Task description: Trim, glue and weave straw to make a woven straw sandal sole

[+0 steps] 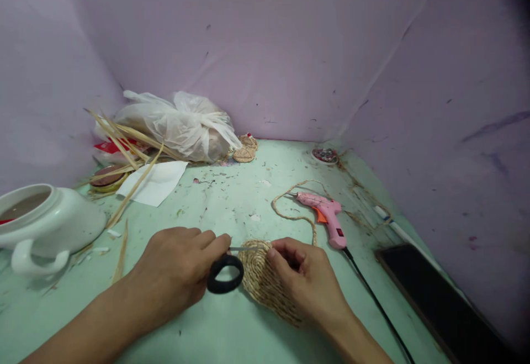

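My left hand (182, 262) is closed round a pair of scissors with black handles (226, 274); one handle loop hangs below the fingers. The thin metal blades point right, across the top of a woven straw piece (267, 284) with a coiled pattern. My right hand (304, 270) pinches the upper right edge of this piece near the blade tips. A twisted straw cord (290, 217) curves over the table behind my right hand. Beyond that hand lies a pink glue gun (327, 215) with an orange trigger, its nozzle pointing left.
A white ceramic pot (78, 215) stands at the left. Behind it are straw strips (136, 195), white paper (159, 182) and a plastic bag (182, 126). Woven pieces (245, 151) and a small dish (325, 156) sit farther back. A black phone-like slab (439, 303) lies right.
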`<state>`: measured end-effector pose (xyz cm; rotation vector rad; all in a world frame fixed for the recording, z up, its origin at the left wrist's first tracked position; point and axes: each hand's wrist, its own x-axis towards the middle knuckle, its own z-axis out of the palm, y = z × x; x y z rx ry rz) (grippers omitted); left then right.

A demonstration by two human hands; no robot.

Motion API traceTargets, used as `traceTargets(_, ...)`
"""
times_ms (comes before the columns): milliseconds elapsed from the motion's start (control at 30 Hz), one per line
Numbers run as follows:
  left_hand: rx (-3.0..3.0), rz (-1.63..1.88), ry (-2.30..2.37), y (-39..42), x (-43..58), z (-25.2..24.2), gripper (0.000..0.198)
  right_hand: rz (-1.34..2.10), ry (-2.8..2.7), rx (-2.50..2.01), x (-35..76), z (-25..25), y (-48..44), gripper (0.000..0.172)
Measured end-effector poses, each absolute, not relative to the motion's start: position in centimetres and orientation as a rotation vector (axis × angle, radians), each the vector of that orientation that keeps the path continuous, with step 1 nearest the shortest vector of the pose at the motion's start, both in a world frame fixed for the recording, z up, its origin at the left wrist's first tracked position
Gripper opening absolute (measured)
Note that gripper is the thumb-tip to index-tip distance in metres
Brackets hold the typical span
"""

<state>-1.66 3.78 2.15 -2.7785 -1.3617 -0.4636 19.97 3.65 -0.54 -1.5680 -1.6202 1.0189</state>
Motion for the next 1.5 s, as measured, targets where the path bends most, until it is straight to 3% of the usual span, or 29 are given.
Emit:
traceTargets(100,-2.698,-0.360,-1.184,3.8,-1.5,2.0,0.028,1.016,-1.639,-1.560,20.0,-0.5,3.6,0.023)
traceTargets(567,-2.668,-0.367,-1.067,3.9,-1.2,1.7,0.025,0.963,-1.692,-1.576,19.8,-0.2,3.4,0.025)
traceTargets(1233,-2.634,-0.183,-1.160,3.8,-0.9,1.2,0.032,0.836,-1.879,-1.533,19.9,-0.4,3.2,0.025)
traceTargets(1500,-2.714,0.102,-1.347,3.3,0.0,2.2,0.037,0.814,-1.911,-1.481,19.5,-0.3,2.8,0.024)
